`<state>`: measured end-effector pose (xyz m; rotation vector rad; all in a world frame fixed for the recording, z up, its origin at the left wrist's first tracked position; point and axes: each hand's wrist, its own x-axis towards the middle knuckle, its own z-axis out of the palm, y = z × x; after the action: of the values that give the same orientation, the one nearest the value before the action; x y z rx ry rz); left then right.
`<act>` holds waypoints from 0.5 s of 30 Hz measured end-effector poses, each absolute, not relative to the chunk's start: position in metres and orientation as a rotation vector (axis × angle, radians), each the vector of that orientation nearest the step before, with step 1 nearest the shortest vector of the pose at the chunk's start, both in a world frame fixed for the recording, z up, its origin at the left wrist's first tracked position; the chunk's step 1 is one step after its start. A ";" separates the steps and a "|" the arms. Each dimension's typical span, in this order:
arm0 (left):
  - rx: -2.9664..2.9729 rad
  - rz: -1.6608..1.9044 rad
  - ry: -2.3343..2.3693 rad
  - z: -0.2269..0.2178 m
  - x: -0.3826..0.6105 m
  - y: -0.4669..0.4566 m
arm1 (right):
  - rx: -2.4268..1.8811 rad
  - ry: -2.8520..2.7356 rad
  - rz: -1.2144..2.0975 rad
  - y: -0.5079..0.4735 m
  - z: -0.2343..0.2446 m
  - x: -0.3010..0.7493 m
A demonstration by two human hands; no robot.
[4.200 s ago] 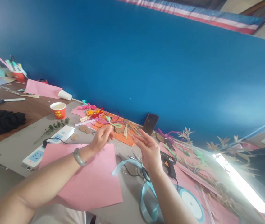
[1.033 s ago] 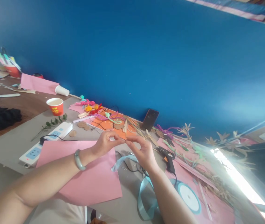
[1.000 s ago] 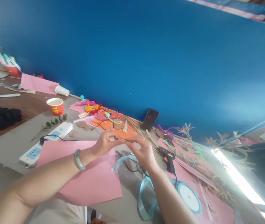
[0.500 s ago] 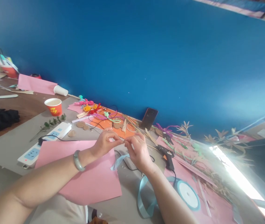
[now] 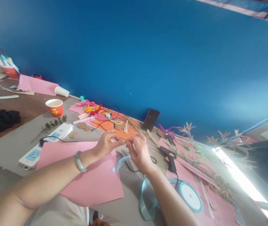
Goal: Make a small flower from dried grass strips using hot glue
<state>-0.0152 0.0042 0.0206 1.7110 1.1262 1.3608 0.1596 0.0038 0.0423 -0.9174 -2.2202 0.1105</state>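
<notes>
My left hand (image 5: 107, 144), with a bangle (image 5: 79, 162) on its wrist, pinches thumb and finger together above the far right corner of a pink sheet (image 5: 93, 179). Fingertip to fingertip with it, my right hand (image 5: 139, 153) is pinched as well. Whatever sits between the fingertips is too small to make out. Below the right hand a light blue ribbon end (image 5: 122, 162) hangs over the sheet's edge. More of that ribbon (image 5: 144, 201) loops down beside the right forearm, near a ribbon spool (image 5: 190, 196).
A black glue gun (image 5: 169, 157) lies right of my hands. Behind them are a leaning phone (image 5: 151, 119), an orange sheet (image 5: 110, 116) with craft bits, and wooden discs (image 5: 82, 125). A power strip (image 5: 32, 156) and a red paper cup (image 5: 55, 110) stand left. Dried stems (image 5: 188, 129) stick up at right.
Almost nothing differs. Both hands keep their pinch at the same spot, and the view has shifted very slightly.
</notes>
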 end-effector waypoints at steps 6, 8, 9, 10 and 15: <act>1.692 1.363 1.135 0.020 -0.015 0.006 | -0.932 -2.238 -0.059 0.004 0.039 0.158; 1.685 1.359 1.146 0.019 -0.015 0.007 | -0.929 -2.245 -0.113 0.005 0.037 0.158; 1.683 1.358 1.150 0.018 -0.015 0.007 | -0.931 -2.250 -0.140 0.006 0.036 0.158; 1.686 1.354 1.149 0.017 -0.016 0.008 | -0.940 -2.252 -0.167 0.008 0.035 0.160; 1.722 1.363 1.116 0.016 -0.018 0.011 | -1.104 -2.088 -0.142 0.014 0.043 0.172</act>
<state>-0.0177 0.0108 0.0156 1.7220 1.1164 1.3629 0.1720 0.0139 0.0427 -1.1044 -2.0877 -0.1418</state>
